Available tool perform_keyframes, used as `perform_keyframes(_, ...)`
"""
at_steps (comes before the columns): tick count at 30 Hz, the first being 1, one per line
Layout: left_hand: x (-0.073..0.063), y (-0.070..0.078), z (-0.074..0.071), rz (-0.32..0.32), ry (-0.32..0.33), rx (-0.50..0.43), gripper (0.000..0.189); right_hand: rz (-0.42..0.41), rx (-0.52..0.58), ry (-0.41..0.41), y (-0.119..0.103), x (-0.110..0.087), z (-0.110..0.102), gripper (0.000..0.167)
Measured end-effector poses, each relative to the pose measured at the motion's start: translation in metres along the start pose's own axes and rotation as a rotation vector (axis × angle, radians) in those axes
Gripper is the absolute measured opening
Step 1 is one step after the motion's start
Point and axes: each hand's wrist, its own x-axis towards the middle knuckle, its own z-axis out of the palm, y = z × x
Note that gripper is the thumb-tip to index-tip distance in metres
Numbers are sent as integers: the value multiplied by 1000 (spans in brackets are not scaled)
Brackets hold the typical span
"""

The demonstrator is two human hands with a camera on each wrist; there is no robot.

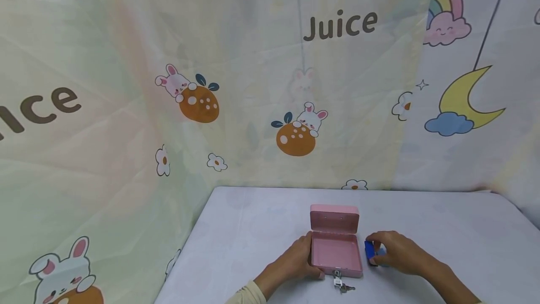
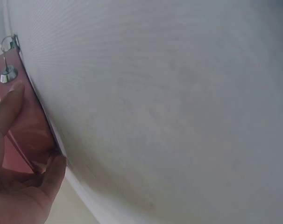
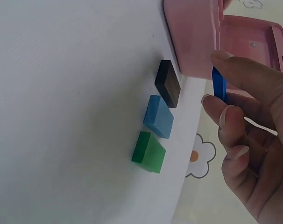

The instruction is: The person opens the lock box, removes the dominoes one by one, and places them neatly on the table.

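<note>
A pink metal cash box (image 1: 337, 251) stands on the white table with its lid (image 1: 334, 219) raised at the back. No objects show inside it. My left hand (image 1: 298, 258) grips the box at its left front corner, thumb on the front wall (image 2: 36, 133) below the lock (image 2: 9, 73). To the right of the box, my right hand (image 1: 398, 251) pinches a dark blue block (image 3: 219, 84) between thumb and fingertips, lifted off the table. Beneath it lie a black block (image 3: 168, 84), a light blue block (image 3: 159, 116) and a green block (image 3: 149, 152) in a row.
Keys (image 1: 347, 288) on a ring hang from the lock at the box's front. The white tabletop (image 1: 253, 229) ends at a printed cloth backdrop (image 1: 253, 60), which rises behind it and at the sides.
</note>
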Motion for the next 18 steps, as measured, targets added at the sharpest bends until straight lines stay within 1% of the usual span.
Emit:
perform_keyframes(6, -2, 2, -2, -3, -1, -1, 102, -21, -7, -7, 8, -4, -2, 49)
perform_keyframes(14, -2, 2, -2, -4, -8, -8, 104, 40, 19, -28, 16, -8, -2, 50)
perform_keyframes(18, -1, 0, -1, -9, -10, -8, 104, 48, 10, -32, 21, -10, -1, 53)
